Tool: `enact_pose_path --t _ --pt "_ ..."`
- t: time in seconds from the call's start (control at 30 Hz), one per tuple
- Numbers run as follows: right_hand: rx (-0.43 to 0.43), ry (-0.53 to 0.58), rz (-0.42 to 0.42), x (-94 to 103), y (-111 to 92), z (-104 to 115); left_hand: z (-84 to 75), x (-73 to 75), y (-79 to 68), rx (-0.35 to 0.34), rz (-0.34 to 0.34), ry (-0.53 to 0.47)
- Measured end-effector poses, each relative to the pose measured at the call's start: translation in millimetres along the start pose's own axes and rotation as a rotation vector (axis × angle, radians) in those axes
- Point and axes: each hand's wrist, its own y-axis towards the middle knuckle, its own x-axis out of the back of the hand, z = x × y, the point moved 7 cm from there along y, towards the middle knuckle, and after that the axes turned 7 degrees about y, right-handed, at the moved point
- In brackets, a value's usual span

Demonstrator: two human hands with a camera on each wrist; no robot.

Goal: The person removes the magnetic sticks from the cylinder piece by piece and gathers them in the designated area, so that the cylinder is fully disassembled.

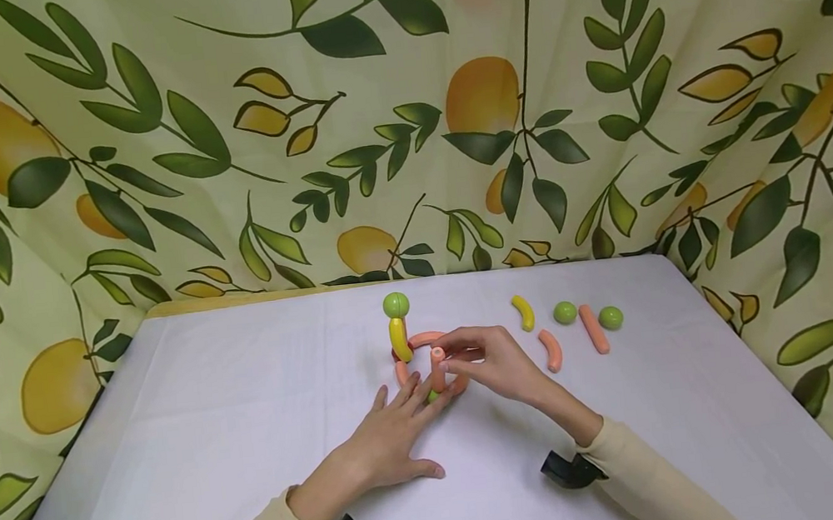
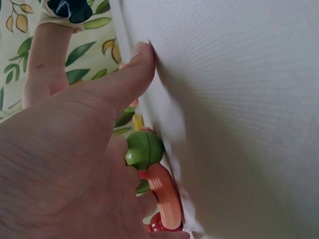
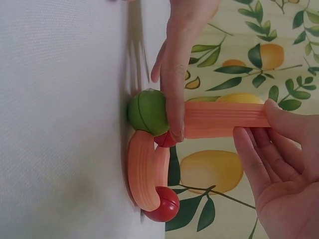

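My right hand (image 1: pixel 497 361) pinches the upper end of a straight orange stick (image 3: pixel 219 120) between thumb and fingers. The stick stands upright over a green ball (image 3: pixel 147 112) in a ring of curved orange pieces (image 3: pixel 141 172) joined by balls, including a red ball (image 3: pixel 162 205). My left hand (image 1: pixel 389 447) is spread low over the table, its fingers straight and touching the near side of the ring around the stick's foot. On the ring's far left, a yellow curved piece (image 1: pixel 398 339) stands upright with a green ball (image 1: pixel 395 305) above it.
Loose on the right of the white-covered table (image 1: pixel 176 417) lie another yellow curved piece (image 1: pixel 523 313), an orange curved piece (image 1: pixel 550 351), an orange straight stick (image 1: pixel 593 329) and two green balls (image 1: pixel 565 313). A leaf-patterned curtain (image 1: pixel 404 127) surrounds the table's back and sides.
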Motion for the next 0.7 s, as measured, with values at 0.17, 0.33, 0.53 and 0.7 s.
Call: enact_pose_path --t 0.17,0.33,0.53,0.7 --pt "-0.014 0.017 0.000 0.9 0 -2 0.0 -0.7 0.6 0.002 -0.001 0.003" --pt "-0.038 0.041 -0.008 2.5 0 -7 1.2 -2.8 0.9 0.017 0.011 0.006" --pt "-0.083 0.051 -0.049 6.9 -1 -14 0.7 -2.4 0.1 0.019 0.013 -0.020" --pt "-0.166 0.096 -0.084 11.0 -3 -22 0.2 -1.7 0.1 0.017 0.008 -0.007"
